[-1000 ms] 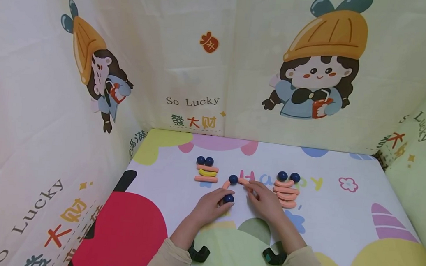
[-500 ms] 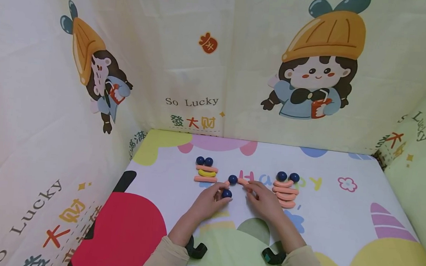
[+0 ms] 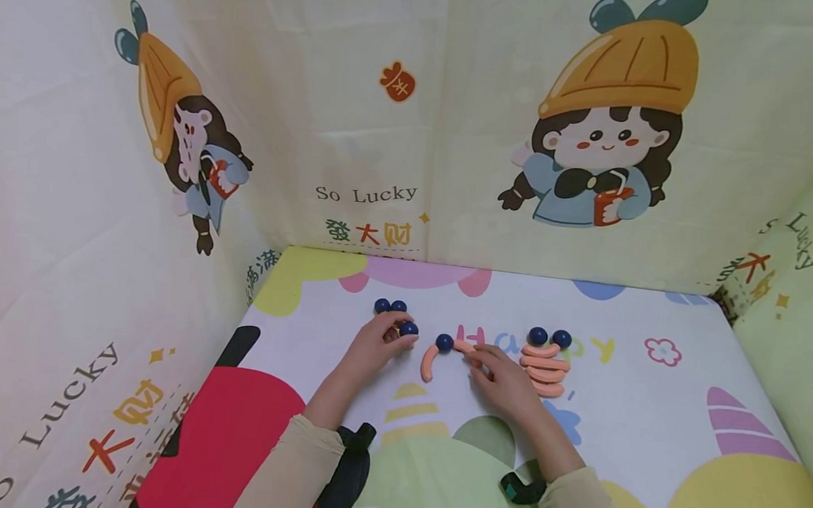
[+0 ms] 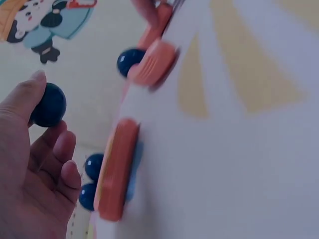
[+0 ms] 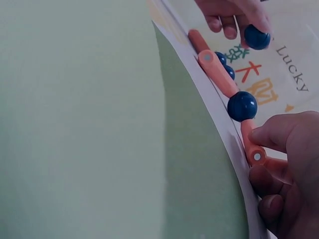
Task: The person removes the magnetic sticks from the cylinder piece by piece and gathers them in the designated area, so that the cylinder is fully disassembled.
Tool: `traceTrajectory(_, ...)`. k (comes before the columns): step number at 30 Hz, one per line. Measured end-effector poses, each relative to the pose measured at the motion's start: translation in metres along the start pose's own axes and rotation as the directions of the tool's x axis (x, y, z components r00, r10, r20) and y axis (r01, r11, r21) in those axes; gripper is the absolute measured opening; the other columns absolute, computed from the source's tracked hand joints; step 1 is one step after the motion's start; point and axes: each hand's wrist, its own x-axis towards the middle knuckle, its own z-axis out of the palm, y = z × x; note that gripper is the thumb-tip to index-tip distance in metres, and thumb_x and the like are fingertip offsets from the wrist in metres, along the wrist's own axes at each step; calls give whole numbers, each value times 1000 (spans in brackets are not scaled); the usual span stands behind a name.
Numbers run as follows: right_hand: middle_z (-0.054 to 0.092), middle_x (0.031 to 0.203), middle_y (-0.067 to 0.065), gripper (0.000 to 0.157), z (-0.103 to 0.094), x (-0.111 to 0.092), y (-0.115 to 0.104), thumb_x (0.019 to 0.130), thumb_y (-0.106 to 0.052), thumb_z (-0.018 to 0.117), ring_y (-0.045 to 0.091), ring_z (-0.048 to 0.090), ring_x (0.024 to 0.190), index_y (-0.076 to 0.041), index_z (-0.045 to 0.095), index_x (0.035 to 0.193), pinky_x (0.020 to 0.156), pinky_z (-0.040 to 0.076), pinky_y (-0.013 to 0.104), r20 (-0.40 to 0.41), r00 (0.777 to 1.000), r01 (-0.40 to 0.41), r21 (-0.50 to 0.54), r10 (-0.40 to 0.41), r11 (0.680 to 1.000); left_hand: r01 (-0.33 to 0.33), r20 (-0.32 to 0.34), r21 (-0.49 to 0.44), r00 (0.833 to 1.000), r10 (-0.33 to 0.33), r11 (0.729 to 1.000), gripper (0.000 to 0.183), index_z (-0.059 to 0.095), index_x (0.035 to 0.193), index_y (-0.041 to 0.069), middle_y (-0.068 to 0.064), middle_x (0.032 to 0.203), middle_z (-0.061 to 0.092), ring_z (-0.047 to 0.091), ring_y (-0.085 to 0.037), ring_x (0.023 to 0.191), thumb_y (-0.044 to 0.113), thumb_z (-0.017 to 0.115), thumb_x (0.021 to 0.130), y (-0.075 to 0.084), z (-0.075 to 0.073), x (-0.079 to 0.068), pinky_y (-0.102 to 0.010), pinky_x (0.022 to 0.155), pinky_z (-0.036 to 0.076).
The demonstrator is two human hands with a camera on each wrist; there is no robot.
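My left hand pinches a dark blue ball between thumb and fingers, raised off the mat. In the head view this hand covers the left group's rods; the left wrist view shows those salmon-pink rods with two blue balls behind them. At the centre, another blue ball joins two curved salmon rods. One curved rod reaches toward me on the left, untouched. My right hand pinches the other rod, which has a silvery dot at its end.
To the right lies a second group of stacked salmon rods topped by two blue balls. Everything rests on a printed mat. Printed cloth walls enclose the back and sides. Black straps show near both wrists.
My left hand has carried its blue ball away from the central left rod, leftward and farther off, to the left group. The right hand stays on its rod.
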Motion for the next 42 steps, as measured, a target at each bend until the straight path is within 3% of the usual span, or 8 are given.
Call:
traceTrajectory(6,55,138,2,31,0,0,3,99,-32,59,15,57,91,-29,63,129,80,48,37,9,1000,4,4,-4,1000,159,-56,-69,985,-163,985,45,57,135,29,0,108,60,54,-20,97,42,66,93,-12,-22,29,-35,82,49)
traceTrajectory(13,55,140,2,31,1,0,4,98,-30,61,16,59,93,-29,63,129,81,49,39,6,1000,11,2,-11,1000,321,-74,-228,936,-345,919,41,52,133,28,0,128,57,54,-22,116,41,63,95,-34,-30,51,-44,99,48)
traceTrajectory(16,55,140,1,31,2,0,4,98,-30,61,14,58,91,-29,63,129,79,48,36,4,1000,16,-4,-16,1000,359,-75,-248,919,-387,900,45,52,135,26,-2,134,56,53,-22,122,44,61,96,-43,-31,56,-45,106,45)
traceTrajectory(24,54,141,2,31,0,0,0,99,-31,60,16,60,95,-28,63,130,82,49,38,4,1000,21,0,-21,1000,378,-133,-195,904,-407,905,49,54,136,18,-7,134,58,53,-27,127,45,59,96,-53,-31,68,-46,109,42)
traceTrajectory(33,54,142,2,31,-2,0,-2,99,-31,59,22,62,106,-28,63,129,86,50,42,8,1000,23,8,-23,1000,423,-127,-150,888,-442,894,40,56,130,17,-6,128,58,54,-25,121,40,60,97,-51,-27,74,-44,107,45)
traceTrajectory(42,54,142,1,31,-1,1,0,99,-31,59,18,62,100,-29,63,129,83,49,39,-1,1000,15,4,-15,1000,410,-113,-107,900,-421,906,45,55,137,18,-7,135,57,52,-26,126,41,57,99,-52,-25,76,-45,110,41)
